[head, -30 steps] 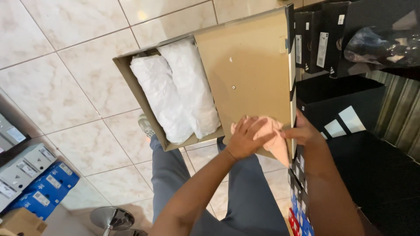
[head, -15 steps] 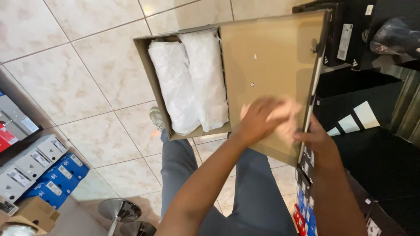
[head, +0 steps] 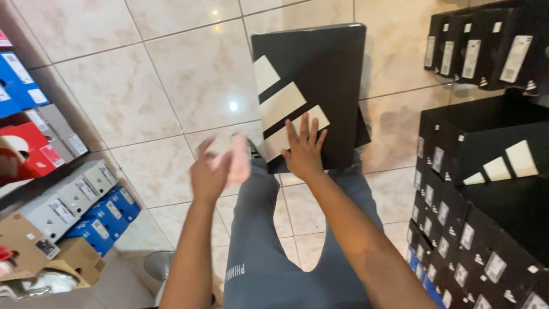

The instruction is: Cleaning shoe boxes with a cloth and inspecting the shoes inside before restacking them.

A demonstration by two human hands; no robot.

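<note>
Place: shoe shop stockroom | right of the right hand's fingers (head: 309, 129): stacked black cardboard shoe boxes with white end labels (head: 474, 51) | left of the left hand's fingers (head: 220, 160): blue, grey and red cardboard shoe boxes (head: 86, 200) | underfoot: glossy beige tiled floor (head: 171, 86)

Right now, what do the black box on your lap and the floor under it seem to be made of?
The black box looks like matte printed cardboard: flat lid, crisp folded edges, no gloss, three pale stripes. The floor looks like glazed ceramic tile: beige squares, grout lines, bright ceiling-light reflections.
</note>
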